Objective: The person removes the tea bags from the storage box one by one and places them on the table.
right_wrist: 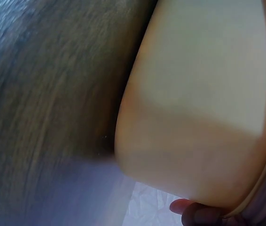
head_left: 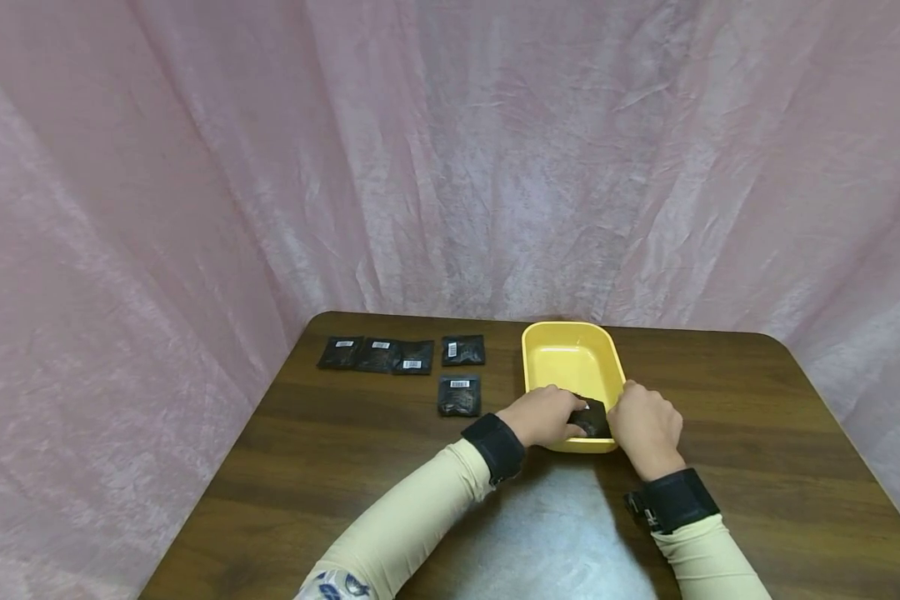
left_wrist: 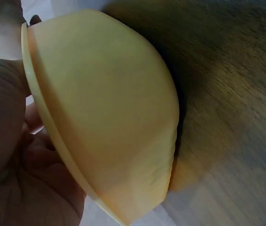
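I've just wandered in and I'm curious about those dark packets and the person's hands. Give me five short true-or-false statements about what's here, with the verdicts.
1. Five black packets lie on the table outside the yellow tub. True.

2. The right hand lies flat on the table. False: its fingers are curled at the tub's right rim.

3. The left hand holds a packet inside the tub. True.

4. The packets on the table form one single row. False: three are in a row, and two lie apart, one nearer the person than the other.

5. A pinkish curtain hangs behind the table. True.
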A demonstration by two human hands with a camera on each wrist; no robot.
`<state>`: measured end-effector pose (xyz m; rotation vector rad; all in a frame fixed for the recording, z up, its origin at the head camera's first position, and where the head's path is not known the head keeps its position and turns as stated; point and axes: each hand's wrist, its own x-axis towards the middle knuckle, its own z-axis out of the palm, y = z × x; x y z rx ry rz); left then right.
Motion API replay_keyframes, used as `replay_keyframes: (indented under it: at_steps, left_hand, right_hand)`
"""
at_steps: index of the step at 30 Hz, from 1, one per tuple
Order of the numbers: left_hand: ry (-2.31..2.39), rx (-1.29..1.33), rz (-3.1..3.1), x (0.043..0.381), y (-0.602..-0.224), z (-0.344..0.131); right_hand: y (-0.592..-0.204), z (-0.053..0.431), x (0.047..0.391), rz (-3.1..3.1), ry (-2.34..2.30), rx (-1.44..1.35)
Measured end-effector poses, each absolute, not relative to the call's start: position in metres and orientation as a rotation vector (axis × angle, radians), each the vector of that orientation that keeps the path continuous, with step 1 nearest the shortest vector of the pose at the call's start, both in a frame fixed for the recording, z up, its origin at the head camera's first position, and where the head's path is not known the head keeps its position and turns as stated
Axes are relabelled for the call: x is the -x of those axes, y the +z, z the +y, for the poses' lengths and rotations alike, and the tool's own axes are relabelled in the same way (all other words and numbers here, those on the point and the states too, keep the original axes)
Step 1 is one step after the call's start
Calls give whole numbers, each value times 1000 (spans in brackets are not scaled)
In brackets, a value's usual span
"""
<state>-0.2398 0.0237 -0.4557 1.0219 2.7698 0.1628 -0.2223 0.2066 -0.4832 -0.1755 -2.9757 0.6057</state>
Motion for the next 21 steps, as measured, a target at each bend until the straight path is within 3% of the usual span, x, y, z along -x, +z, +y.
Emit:
replay_keyframes:
  at_steps: [21]
  left_hand:
    - [323,-940,2874,235,-471,23]
  right_hand:
    - [-485,206,223,-3002,604,150]
